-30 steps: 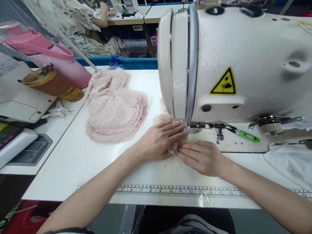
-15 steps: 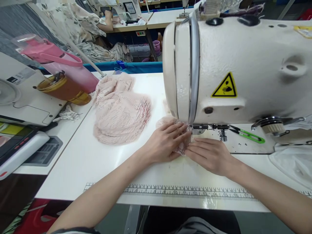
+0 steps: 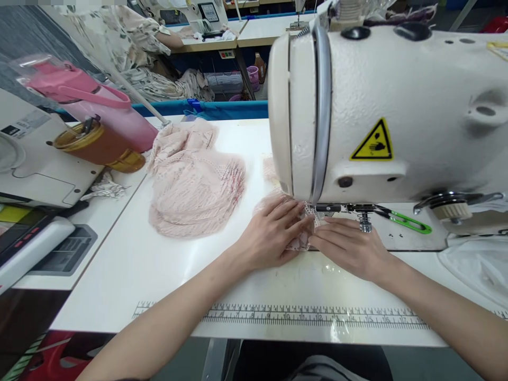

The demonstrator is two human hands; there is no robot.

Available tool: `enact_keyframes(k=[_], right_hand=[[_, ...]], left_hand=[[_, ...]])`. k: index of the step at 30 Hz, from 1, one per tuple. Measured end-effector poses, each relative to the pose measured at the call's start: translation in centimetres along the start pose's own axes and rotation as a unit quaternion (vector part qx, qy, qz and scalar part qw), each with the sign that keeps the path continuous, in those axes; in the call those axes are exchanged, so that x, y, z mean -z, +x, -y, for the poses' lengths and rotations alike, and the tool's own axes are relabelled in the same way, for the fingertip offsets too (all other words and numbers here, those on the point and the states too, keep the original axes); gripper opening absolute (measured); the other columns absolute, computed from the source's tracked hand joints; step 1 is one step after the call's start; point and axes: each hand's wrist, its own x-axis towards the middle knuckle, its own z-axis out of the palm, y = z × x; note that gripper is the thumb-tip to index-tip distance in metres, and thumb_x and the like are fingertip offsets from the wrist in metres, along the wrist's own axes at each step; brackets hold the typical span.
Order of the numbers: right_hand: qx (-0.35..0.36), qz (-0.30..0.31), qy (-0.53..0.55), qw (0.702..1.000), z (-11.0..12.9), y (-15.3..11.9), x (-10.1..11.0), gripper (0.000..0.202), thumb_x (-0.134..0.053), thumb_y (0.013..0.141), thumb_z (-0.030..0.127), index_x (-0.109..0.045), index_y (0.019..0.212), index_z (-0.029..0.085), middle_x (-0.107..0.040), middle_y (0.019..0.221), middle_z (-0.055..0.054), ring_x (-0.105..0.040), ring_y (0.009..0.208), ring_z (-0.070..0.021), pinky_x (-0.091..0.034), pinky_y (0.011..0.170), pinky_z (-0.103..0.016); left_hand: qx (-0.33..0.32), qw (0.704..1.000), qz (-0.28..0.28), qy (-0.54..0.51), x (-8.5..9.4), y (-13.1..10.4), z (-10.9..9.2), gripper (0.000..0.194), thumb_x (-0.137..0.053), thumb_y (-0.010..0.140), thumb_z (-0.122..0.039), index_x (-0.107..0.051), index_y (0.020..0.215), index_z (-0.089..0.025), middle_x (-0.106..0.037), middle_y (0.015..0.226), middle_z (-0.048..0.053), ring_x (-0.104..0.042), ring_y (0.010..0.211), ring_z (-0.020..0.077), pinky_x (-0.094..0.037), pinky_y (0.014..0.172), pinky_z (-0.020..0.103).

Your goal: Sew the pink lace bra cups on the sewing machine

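Pale pink lace fabric lies under the needle end of a white sewing machine. My left hand rests flat on this fabric, its fingers stretched toward the needle area. Just right of it, my right hand lies with fingers extended, the fingertips touching the fabric's right edge beside the presser foot. The machine head hides the needle. A second heap of pink lace fabric is spread on the table to the left of my hands.
Green thread snips lie on the machine bed. At the left stand a pink bottle and a brown cup. A printed ruler runs along the front edge. White cloth lies at the right. Another person's arm shows behind.
My right hand has shifted slightly up and right, closer to the presser foot. The view has moved a little. The other person's hand has gone from sight behind the far table's edge.
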Motion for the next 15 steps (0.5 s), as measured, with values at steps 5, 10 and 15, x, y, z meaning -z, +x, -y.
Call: enact_keyframes(k=[5,10,15], right_hand=[[-0.004,-0.029,-0.022,0.999,-0.55,0.41,0.18,0.023,-0.053,0.086,-0.003,-0.064,0.09,0.017,-0.073,0.086,0.002,-0.068,0.08,-0.0098,-0.055,0.083,-0.025],[-0.018,-0.032,-0.038,0.999,-0.75,0.75,0.62,0.02,-0.056,0.086,0.001,-0.063,0.083,0.019,-0.072,0.081,0.006,-0.065,0.074,-0.0074,-0.051,0.067,-0.022],[-0.033,0.001,-0.11,0.993,-0.79,0.22,0.58,0.017,-0.056,0.087,0.005,-0.065,0.087,0.019,-0.072,0.085,0.005,-0.062,0.064,-0.0068,-0.035,0.048,-0.027]], left_hand=[[0.01,1.0,-0.005,0.004,-0.02,0.14,-0.23,0.05,-0.05,0.089,-0.034,-0.055,0.135,-0.014,-0.063,0.127,0.012,-0.049,0.129,0.0309,-0.036,0.11,0.05],[0.017,1.0,-0.002,0.003,-0.14,0.19,-0.42,0.052,-0.053,0.087,-0.035,-0.054,0.135,-0.016,-0.065,0.125,0.011,-0.047,0.13,0.032,-0.036,0.11,0.051],[0.02,1.0,-0.002,0.005,-0.13,0.24,-0.62,0.051,-0.049,0.09,-0.037,-0.053,0.137,-0.017,-0.064,0.125,0.011,-0.046,0.131,0.0331,-0.034,0.111,0.054]])
